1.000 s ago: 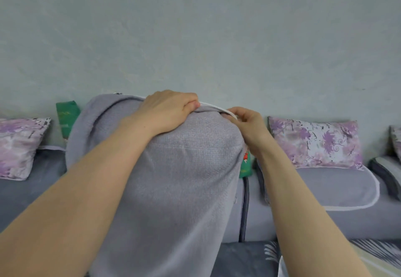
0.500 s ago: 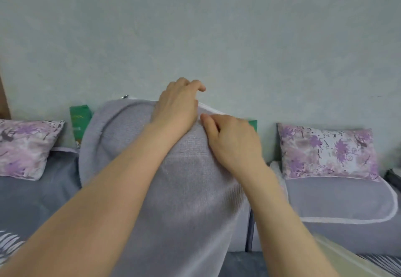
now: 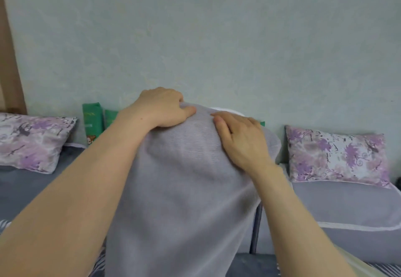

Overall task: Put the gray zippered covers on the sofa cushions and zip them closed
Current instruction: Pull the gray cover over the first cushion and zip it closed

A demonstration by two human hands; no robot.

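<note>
Your cushion stands on end before you, its gray cover running top to bottom. Your left hand pinches the cover at the top edge; your right hand lies flat and loose just beside it.

Both your arms reach forward and up, bare, forearms converging toward the top of the cushion. Your left hand is curled over the cushion's top edge, knuckles up, thumb pressed on the near face, gripping fabric. Your right hand lies flat just right of it, palm down on the cushion's upper right, fingers spread, thumb pointing toward the left hand.
</note>
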